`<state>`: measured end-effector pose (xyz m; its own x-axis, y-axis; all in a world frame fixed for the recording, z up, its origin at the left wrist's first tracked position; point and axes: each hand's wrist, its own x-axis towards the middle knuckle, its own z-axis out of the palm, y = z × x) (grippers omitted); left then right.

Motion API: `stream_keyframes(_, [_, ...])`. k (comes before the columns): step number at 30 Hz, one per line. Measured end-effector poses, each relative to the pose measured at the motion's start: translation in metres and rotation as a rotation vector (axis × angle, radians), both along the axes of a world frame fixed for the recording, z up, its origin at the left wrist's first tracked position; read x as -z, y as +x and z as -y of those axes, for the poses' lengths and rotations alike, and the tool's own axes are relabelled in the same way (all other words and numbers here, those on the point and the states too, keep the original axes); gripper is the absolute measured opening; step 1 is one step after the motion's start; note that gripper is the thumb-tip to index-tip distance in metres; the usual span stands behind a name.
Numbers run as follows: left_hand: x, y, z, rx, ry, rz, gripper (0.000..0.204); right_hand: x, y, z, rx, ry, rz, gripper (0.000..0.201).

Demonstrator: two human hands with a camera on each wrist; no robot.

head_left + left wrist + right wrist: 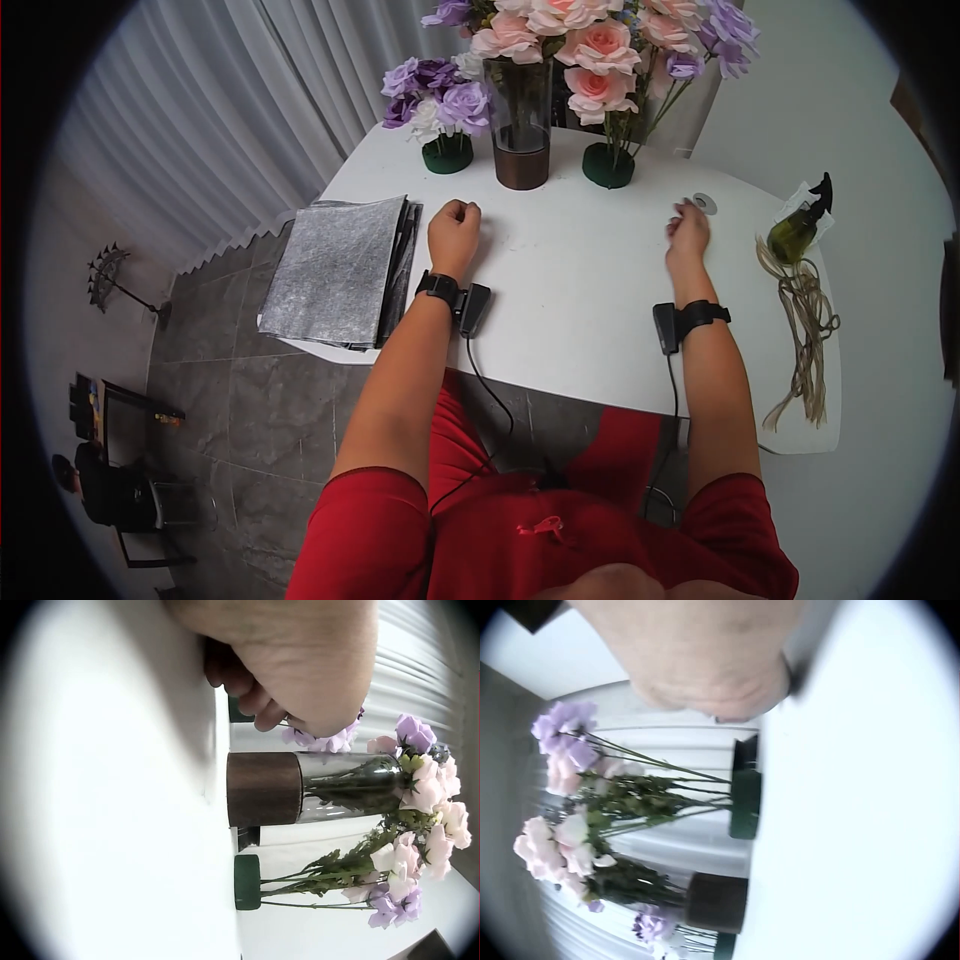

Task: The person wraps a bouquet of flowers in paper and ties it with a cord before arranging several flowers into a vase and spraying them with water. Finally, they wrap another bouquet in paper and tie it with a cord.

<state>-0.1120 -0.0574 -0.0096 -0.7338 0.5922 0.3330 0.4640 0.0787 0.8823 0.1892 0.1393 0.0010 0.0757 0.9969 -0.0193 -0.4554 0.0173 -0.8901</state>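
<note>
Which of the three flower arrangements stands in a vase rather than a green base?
The middle one: pink roses in the tall glass vase with a brown base. The other two sit in green bases.

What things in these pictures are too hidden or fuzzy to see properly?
- Head view: the left hand shows only its back, so its curled fingers are hidden.
- Head view: the small round thing beyond the right hand is too small to name.
- Head view: the top of the flowers is cut off by the edge.
- Right wrist view: the vase is blurred.
</note>
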Motion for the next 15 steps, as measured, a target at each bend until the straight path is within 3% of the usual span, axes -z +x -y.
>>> stream_keyframes(2, [-0.004, 0.003, 0.002, -0.018, -0.008, -0.013, 0.030, -0.010, -0.016, 0.018, -0.216, 0.102, 0.269, 0.020])
stream_keyframes(3, [-0.007, 0.005, 0.003, -0.022, -0.012, -0.018, 0.031, -0.009, -0.015, 0.021, -0.223, 0.100, 0.265, 0.020])
stream_keyframes(5, [-0.007, 0.005, 0.003, -0.026, -0.014, -0.027, 0.031, -0.008, -0.010, 0.023, -0.470, 0.094, 0.273, 0.019])
stream_keyframes(15, [0.001, -0.001, 0.000, -0.015, -0.022, -0.041, 0.030, -0.011, -0.005, 0.027, -0.562, 0.124, 0.413, 0.019])
